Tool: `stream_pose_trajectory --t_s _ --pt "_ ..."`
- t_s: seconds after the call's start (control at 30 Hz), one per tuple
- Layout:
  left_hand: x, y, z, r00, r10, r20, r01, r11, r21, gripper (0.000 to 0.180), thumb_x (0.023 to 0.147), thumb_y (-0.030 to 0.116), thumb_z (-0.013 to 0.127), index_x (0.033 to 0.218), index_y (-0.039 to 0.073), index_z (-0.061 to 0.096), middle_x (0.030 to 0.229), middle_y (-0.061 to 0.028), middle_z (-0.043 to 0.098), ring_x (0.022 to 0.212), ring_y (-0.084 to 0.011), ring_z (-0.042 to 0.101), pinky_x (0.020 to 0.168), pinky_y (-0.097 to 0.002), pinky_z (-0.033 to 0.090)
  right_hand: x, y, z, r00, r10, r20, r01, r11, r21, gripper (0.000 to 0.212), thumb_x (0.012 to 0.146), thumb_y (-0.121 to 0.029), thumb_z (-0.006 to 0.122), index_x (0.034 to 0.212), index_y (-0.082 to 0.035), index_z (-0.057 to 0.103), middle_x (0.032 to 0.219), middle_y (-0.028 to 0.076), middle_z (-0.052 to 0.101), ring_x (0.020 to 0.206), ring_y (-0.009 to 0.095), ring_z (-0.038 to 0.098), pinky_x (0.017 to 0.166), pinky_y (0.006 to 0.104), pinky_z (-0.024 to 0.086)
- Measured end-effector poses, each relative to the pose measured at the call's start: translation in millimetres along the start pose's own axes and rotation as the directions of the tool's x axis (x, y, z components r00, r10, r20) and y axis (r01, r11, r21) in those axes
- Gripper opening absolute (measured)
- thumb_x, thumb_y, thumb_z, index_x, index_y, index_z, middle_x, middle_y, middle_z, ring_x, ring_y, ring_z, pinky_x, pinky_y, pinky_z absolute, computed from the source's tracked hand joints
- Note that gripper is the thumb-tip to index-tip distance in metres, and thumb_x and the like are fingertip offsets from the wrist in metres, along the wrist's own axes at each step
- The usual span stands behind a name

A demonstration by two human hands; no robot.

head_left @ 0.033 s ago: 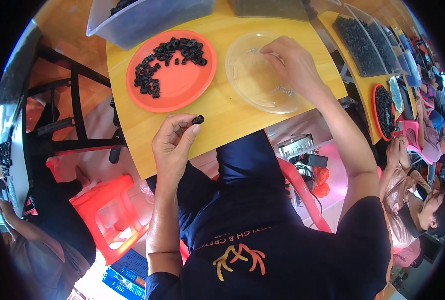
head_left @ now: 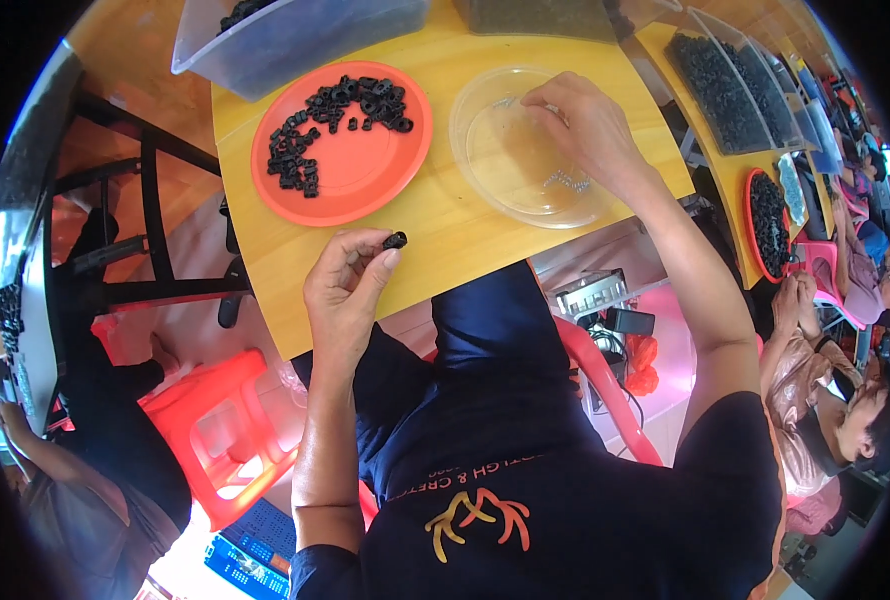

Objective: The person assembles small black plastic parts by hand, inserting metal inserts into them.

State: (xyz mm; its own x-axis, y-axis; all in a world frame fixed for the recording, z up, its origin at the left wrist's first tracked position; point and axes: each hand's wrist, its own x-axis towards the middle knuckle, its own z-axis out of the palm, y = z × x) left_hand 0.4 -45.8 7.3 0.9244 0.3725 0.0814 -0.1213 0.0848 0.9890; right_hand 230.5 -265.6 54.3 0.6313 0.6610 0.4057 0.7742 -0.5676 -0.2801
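Note:
Between the thumb and fingers of my left hand [head_left: 345,275] is a small black plastic part [head_left: 395,240], held over the near side of the yellow table. Just beyond it sits an orange-red plate [head_left: 365,172], with many similar black pieces [head_left: 365,92] gathered along its far and left sides. My right hand [head_left: 595,135] reaches over a clear round dish [head_left: 490,160], thumb and fingertips pinched together near its far side. Whatever is in that pinch is too small to make out. Tiny silvery metal pieces [head_left: 567,182] lie in the dish, below the right wrist.
Translucent bins [head_left: 295,45] with black parts stand along the table's far edge. On another table at right are a bin of black parts [head_left: 730,85] and a red plate of them [head_left: 768,225]. A red stool [head_left: 220,420] stands at lower left. Other people sit on both sides.

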Motion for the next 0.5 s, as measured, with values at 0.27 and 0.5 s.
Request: stream_pose_trajectory --t_s 0.27,0.5 --pt "0 -2 -1 1.0 -0.01 0.0 0.01 1.0 -0.022 0.019 0.09 -0.005 0.066 0.108 -0.001 0.064 0.098 -0.0024 0.062 0.09 -0.0083 0.058 0.079 -0.0221 0.046 20 7 19 0.996 -0.045 0.077 0.054 0.992 -0.112 0.015 0.088 -0.017 0.065 0.099 -0.011 0.074 0.097 0.01 0.065 0.095 0.029 0.063 0.08 0.0406 0.052" --pt "-1 -4 -2 1.0 0.009 0.004 -0.009 1.0 -0.024 0.019 0.091 -0.005 0.066 0.109 -0.001 0.063 0.099 -0.0032 0.061 0.09 -0.0087 0.058 0.078 -0.0222 0.047 15 -8 23 0.98 -0.139 0.142 0.156 0.981 -0.113 0.012 0.086 -0.016 0.066 0.094 -0.008 0.071 0.092 0.009 0.062 0.093 0.029 0.06 0.077 0.0405 0.052"
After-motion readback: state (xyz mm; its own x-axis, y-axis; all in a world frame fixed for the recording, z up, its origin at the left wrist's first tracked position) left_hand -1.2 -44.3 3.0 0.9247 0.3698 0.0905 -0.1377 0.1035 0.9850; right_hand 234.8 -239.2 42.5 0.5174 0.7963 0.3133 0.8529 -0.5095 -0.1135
